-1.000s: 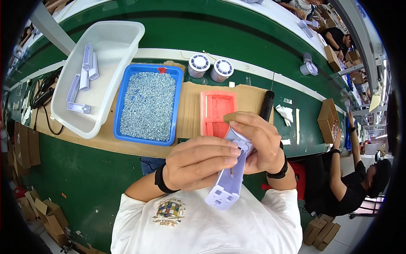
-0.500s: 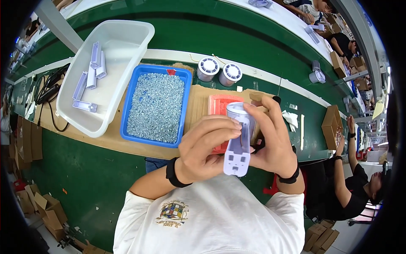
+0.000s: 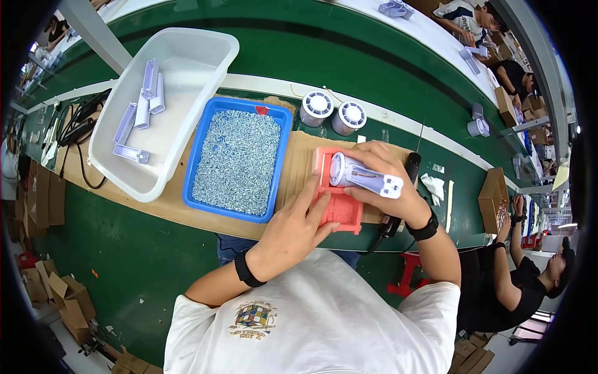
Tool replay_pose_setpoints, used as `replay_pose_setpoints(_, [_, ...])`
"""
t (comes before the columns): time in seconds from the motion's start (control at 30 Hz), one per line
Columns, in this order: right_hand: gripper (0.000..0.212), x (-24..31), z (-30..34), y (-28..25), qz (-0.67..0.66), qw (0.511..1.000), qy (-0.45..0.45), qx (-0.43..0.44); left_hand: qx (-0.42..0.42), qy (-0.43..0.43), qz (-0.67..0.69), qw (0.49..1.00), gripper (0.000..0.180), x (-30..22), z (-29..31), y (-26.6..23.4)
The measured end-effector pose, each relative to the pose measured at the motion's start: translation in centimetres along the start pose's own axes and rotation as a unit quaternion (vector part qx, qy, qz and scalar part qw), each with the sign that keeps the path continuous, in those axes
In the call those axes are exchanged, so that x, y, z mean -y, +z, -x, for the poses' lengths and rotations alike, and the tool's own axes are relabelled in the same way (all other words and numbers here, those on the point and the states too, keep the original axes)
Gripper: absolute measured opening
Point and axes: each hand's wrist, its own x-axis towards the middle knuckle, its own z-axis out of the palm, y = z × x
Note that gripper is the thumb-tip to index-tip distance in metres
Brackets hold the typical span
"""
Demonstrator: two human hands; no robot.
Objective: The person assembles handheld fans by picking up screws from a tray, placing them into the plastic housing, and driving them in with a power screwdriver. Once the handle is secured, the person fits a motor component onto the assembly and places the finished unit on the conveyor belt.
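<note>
My right hand [image 3: 398, 190] is closed round a pale lavender plastic housing [image 3: 367, 179], which has a round cup at one end and a long open channel. The housing lies tilted over a red molded fixture [image 3: 339, 212], with its round end at the fixture's far part. Whether it is fully seated there, I cannot tell. Fingers spread, my left hand [image 3: 291, 234] rests along the fixture's left and near edges and holds nothing. Just left of the fixture stands a blue tray [image 3: 190, 181] full of small screws [image 3: 237, 162].
A white tub [image 3: 99, 149] with several lavender parts [image 3: 142, 112] stands far left. Two round slotted cylinders [image 3: 317, 107] are behind the fixture. A black corded tool [image 3: 412, 167] lies partly behind my right hand. A cardboard box [image 3: 492, 199] and a co-worker [image 3: 517, 280] are right.
Both hands have come apart. My right hand has tipped the housing and brought it down onto the red fixture; my left hand has let go of it and moved to the fixture's edge.
</note>
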Motion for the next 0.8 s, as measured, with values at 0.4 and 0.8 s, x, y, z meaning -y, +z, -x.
replay_pose_setpoints(0.4, [0.060, 1.0, -3.0, 3.0, 0.076, 0.996, -0.046, 0.018, -0.119, -0.043, -0.076, 0.989, 0.032, 1.5, 1.1, -2.1])
replay_pose_setpoints(0.8, [0.063, -4.7, -7.3, -0.4, 0.164, 0.981, 0.100, 0.005, -0.068, -0.123, -0.164, 0.976, 0.014, 5.7, -1.9, -11.8])
